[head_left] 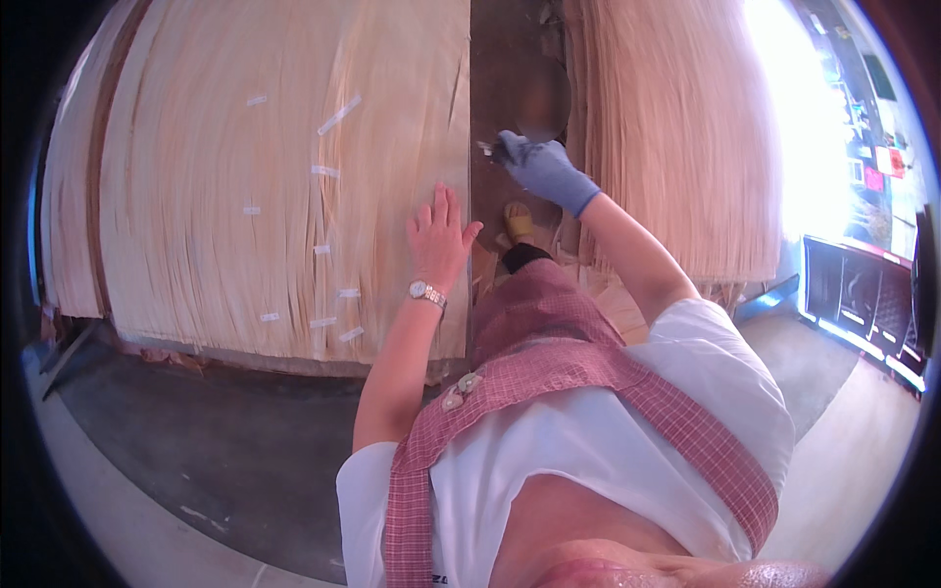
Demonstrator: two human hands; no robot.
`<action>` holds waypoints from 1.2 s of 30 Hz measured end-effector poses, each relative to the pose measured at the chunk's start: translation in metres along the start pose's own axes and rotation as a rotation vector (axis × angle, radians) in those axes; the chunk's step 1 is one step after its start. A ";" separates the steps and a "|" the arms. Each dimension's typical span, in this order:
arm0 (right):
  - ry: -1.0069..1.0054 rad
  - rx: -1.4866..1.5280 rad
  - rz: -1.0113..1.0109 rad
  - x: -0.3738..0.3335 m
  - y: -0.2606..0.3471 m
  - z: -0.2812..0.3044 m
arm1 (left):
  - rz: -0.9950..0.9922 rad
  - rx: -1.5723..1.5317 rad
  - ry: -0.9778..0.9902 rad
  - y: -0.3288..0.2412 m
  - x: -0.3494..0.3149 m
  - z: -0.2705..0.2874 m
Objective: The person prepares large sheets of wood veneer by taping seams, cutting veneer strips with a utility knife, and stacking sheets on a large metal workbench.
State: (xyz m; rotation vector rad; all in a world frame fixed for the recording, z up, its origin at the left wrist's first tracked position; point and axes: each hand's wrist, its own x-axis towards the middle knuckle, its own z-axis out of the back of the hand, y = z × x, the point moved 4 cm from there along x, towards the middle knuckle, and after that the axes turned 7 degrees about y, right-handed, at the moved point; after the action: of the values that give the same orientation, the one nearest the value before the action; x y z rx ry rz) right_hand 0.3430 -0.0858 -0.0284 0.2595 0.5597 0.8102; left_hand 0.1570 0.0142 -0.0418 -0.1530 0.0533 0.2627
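Head view: my left hand (439, 243), bare, released, laid flat on the pale veneer sheet (216, 147) near its right edge; my right hand (551, 174), gloved, grasping a small dark object (500, 154), kind unclear, above the gap. Handling, as I judge: light, even palm pressure, sparing splits. Surface: scattered white strips (339, 115). Room: second veneer stack (667, 147) at right, grey floor (225, 431), strong glare beyond.
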 end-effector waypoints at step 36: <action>-0.030 0.897 0.127 0.091 -0.057 0.060 | 0.232 -0.117 -0.074 -0.007 0.185 0.020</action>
State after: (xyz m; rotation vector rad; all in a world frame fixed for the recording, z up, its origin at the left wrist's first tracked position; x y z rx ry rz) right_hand 0.4621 -0.0563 -0.0369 1.1358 0.8623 0.6303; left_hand 0.3380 0.0580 -0.0341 -0.2543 -0.0181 0.5028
